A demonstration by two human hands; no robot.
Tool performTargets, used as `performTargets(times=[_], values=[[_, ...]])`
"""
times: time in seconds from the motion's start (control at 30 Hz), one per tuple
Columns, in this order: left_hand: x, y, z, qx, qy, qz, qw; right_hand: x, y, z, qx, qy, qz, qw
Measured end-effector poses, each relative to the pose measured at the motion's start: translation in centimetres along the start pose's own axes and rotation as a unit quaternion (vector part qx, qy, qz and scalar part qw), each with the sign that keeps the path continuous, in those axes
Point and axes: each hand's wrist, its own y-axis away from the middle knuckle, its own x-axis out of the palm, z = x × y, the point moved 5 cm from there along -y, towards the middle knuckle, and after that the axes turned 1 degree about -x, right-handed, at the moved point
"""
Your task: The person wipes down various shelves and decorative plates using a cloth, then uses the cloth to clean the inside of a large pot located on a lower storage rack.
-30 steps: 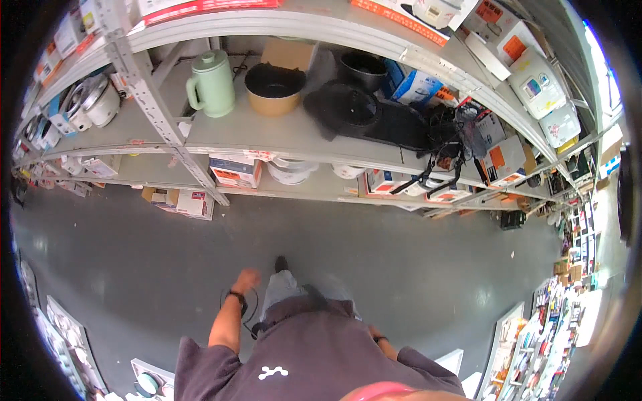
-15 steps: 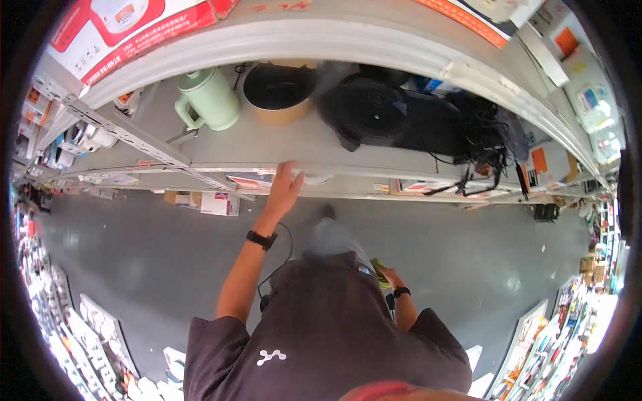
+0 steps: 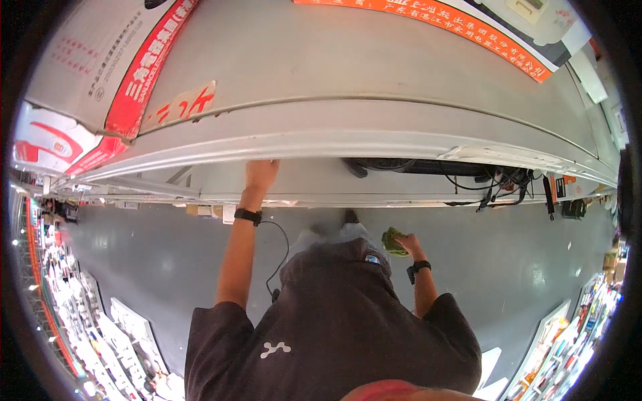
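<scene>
My left hand (image 3: 261, 176) reaches onto the lower shelf (image 3: 304, 179), just under the front edge of the upper shelf (image 3: 321, 127). That edge hides its fingers, so what they touch does not show. Low at my right side, my right hand (image 3: 409, 244) is closed on a crumpled green cloth (image 3: 393, 242). Deeper along the lower shelf, to the right of my left hand, lies a black appliance (image 3: 418, 166), mostly covered by the upper shelf. Tangled black cords (image 3: 511, 184) hang from its right end over the shelf edge.
Cartons stand on the upper shelf: a red and white box (image 3: 127, 87) at left and an orange-edged box (image 3: 468, 30) at right. Grey floor (image 3: 481, 247) lies behind the shelf edge. Stocked shelves (image 3: 575, 347) line both sides.
The view has shifted over the upper shelf, which now hides the green jug and pot. My left hand has gone under its edge. My right hand with the cloth has come further into sight.
</scene>
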Motion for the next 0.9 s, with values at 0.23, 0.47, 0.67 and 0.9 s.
performTargets(times=[0.23, 0.47, 0.67, 0.9], values=[[2.4, -1.1, 3.5, 0.100, -0.013, -0.068, 0.993, -15.5, 5.8, 9.0, 0.244, -0.656, -0.102, 0.707], [0.5, 1.2, 1.7, 0.095, 0.005, 0.046, 0.994, -26.6, 8.3, 19.5, 0.206, -0.566, -0.062, 0.796], [-1.8, 6.6, 1.6, 0.145, 0.050, -0.081, 0.985, -33.0, 5.8, 28.9, 0.065, -0.565, -0.120, 0.814], [-0.9, 8.0, 1.1, 0.136, 0.112, -0.056, 0.983, -42.8, 2.1, 38.2, -0.015, -0.581, -0.383, 0.717]])
